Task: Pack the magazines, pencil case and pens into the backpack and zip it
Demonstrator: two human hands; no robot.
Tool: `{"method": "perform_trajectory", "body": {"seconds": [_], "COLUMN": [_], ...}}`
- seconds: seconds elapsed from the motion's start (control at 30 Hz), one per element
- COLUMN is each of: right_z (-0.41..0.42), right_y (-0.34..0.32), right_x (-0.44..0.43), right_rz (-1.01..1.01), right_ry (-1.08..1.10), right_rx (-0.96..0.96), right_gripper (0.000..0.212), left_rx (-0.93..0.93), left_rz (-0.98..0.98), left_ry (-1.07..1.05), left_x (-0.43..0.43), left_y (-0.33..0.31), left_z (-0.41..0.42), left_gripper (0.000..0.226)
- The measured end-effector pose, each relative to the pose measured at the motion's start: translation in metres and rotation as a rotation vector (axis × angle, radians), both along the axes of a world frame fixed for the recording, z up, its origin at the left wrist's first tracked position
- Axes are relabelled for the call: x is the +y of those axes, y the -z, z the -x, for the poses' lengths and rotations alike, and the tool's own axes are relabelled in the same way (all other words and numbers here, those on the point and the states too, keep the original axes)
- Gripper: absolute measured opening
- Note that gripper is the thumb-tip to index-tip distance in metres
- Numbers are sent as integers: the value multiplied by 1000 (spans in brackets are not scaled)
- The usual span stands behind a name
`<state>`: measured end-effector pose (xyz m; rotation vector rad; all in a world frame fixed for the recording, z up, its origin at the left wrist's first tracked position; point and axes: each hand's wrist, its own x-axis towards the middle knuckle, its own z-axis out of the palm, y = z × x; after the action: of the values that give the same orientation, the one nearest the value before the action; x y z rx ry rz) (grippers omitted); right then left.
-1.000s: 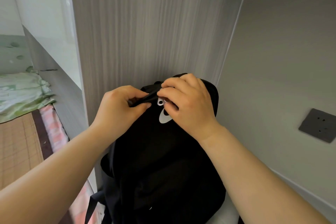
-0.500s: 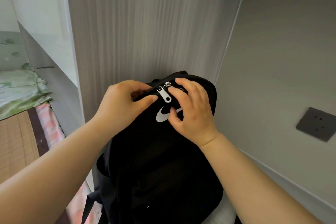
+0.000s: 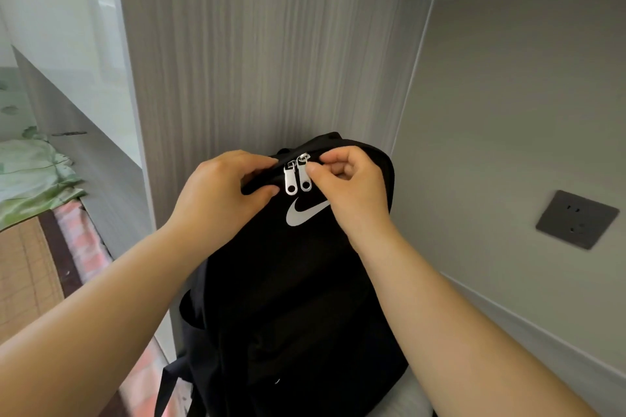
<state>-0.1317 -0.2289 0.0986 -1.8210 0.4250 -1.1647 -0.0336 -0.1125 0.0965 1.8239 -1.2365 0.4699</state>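
A black backpack with a white swoosh logo stands upright against a wood-grain panel. Two silver zipper pulls hang side by side at its top, and the zip looks closed there. My left hand pinches the black fabric at the top, just left of the pulls. My right hand is curled at the top right, with thumb and forefinger pinching the right pull's slider. No magazines, pencil case or pens are in sight.
The wood-grain panel stands right behind the bag, and a grey wall with a dark socket plate is to the right. A bed with a bamboo mat and green bedding lies to the left.
My right hand has drawn the second zipper pull to the top, where it now sits beside the first. The left hand keeps its pinch on the fabric.
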Motion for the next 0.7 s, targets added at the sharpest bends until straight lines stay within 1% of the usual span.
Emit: {"method": "perform_trajectory", "body": {"seconds": [0.1, 0.13, 0.17, 0.23, 0.27, 0.3, 0.33, 0.4, 0.43, 0.57, 0.63, 0.7], "right_z": [4, 6, 7, 12, 14, 17, 20, 25, 29, 48, 58, 70], "right_y": [11, 16, 22, 36, 42, 46, 49, 55, 58, 66, 69, 68], "right_x": [-9, -14, -18, -26, -28, -30, -30, -32, -32, -27, -22, -15], "right_rz": [-76, -127, -189, -303, -333, -344, -341, -316, -295, -249, -246, -244], "right_ry": [106, 135, 143, 131, 146, 163, 179, 183, 188, 166, 164, 173], "right_rx": [-124, -117, -85, -16, 6, 16, 24, 32, 45, 136, 170, 225], "right_gripper": [14, 7, 7, 18, 16, 8, 6, 21, 25, 27, 28, 30], "left_rx": [33, 41, 48, 70, 85, 100, 106, 116, 114, 113, 176, 191], "left_rz": [22, 30, 34, 49, 64, 85, 105, 145, 169, 257, 197, 44], "left_ry": [9, 18, 23, 29, 31, 34, 29, 23, 17, -13, 21, 38], "left_x": [2, 2, 2, 4, 5, 7, 9, 13, 15, 24, 30, 39], "left_y": [2, 3, 4, 8, 10, 13, 16, 22, 25, 34, 38, 46], "left_z": [-2, -2, -2, -1, -1, -1, -1, -1, -1, 4, 12, 24], "left_gripper": [35, 35, 37, 39, 39, 39, 37, 30, 25, 8, 22, 30]}}
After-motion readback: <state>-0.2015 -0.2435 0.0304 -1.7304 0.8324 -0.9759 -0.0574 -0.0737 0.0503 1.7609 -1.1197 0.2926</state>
